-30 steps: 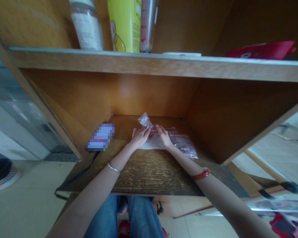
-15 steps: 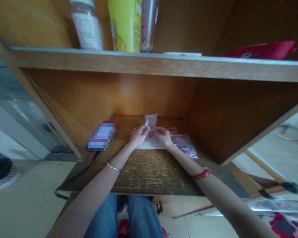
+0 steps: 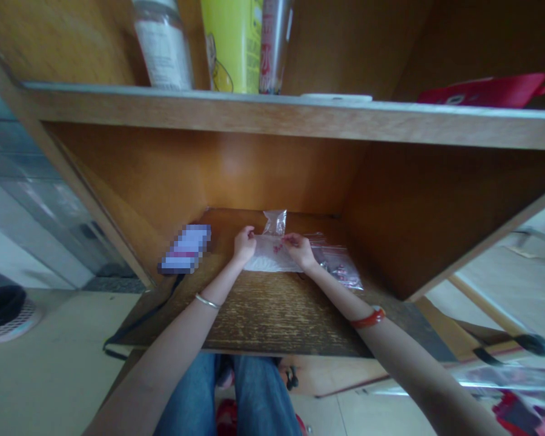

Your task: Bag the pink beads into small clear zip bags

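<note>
A small clear plastic bag (image 3: 275, 223) stands up behind a whitish translucent sheet or bag (image 3: 267, 260) lying on the wooden surface. Small red pieces (image 3: 277, 248) rest on the whitish one. My left hand (image 3: 245, 245) is at its left edge, fingers curled in, apart from the small bag; what they hold, if anything, is too small to see. At the red pieces, the fingers of my right hand (image 3: 300, 249) are pinched together; their content cannot be made out. Right of that hand lies a zip bag (image 3: 345, 272) with small dark and reddish items inside.
A phone-like device (image 3: 185, 248), blurred out, lies to the left with a black cord (image 3: 149, 321) over the edge. Overhead, a shelf edge (image 3: 272, 118) spans the cabinet and carries a white-labelled jar (image 3: 163, 51), a yellow container (image 3: 234, 48) and a red pouch (image 3: 485, 91).
My left hand has let go of the small clear bag and moved left. My right hand stays by the red pieces, which now show more.
</note>
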`<state>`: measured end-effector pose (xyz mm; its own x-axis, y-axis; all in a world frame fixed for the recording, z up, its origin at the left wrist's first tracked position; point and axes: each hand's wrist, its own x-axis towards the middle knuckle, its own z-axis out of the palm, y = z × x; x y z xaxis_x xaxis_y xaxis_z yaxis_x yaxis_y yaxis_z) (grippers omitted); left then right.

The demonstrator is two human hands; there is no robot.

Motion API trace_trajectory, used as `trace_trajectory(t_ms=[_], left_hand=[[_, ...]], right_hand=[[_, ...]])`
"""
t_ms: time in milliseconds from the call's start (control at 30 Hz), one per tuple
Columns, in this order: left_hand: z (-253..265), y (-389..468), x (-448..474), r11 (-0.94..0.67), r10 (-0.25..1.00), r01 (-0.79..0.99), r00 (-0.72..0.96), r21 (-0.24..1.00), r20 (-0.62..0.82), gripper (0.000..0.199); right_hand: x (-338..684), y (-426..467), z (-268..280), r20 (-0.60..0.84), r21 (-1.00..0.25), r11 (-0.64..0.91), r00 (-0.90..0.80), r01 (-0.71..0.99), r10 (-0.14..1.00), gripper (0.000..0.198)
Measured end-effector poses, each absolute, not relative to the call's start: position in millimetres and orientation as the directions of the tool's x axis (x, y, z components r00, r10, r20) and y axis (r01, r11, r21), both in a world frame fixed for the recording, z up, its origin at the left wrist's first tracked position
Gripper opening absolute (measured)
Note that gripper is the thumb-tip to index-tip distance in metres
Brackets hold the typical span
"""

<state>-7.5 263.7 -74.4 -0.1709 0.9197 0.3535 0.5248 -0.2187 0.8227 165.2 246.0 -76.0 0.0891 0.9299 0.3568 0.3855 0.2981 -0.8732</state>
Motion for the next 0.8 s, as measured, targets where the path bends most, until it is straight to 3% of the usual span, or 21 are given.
trace_trajectory(t_ms=[133, 300, 433, 533, 667, 800], left_hand=[[-76.3, 264.1, -13.6, -0.256, 0.910, 0.584, -0.124, 0.771, 0.396, 0.043], [-71.1, 260.0, -23.2, -0.123, 0.891, 0.741, -0.210, 0.660, 0.401, 0.027], [-63.4, 255.6, -24.5, -0.047, 0.911, 0.763, -0.233, 0.645, 0.341, 0.021], [-57.8, 252.5, -20.3, -0.129, 0.893, 0.760, -0.189, 0.636, 0.408, 0.019], [-51.2, 245.4, -12.3, -0.361, 0.885, 0.693, 0.044, 0.624, 0.463, 0.019], [-45.4, 234.9, -5.3, -0.415, 0.882, 0.711, 0.163, 0.568, 0.441, 0.016]], right_hand=[[165.7, 247.6, -77.5, 0.365, -0.875, 0.302, 0.106, 0.378, 0.925, 0.009], [165.8, 250.0, -80.2, 0.368, -0.884, 0.308, 0.118, 0.351, 0.922, 0.009], [165.9, 250.2, -80.6, 0.367, -0.883, 0.304, 0.124, 0.357, 0.922, 0.009], [166.2, 250.4, -80.9, 0.385, -0.878, 0.320, 0.127, 0.357, 0.914, 0.009], [167.1, 251.9, -82.8, 0.388, -0.879, 0.313, 0.159, 0.360, 0.908, 0.010], [168.2, 252.1, -83.6, 0.370, -0.882, 0.286, 0.178, 0.374, 0.912, 0.011]])
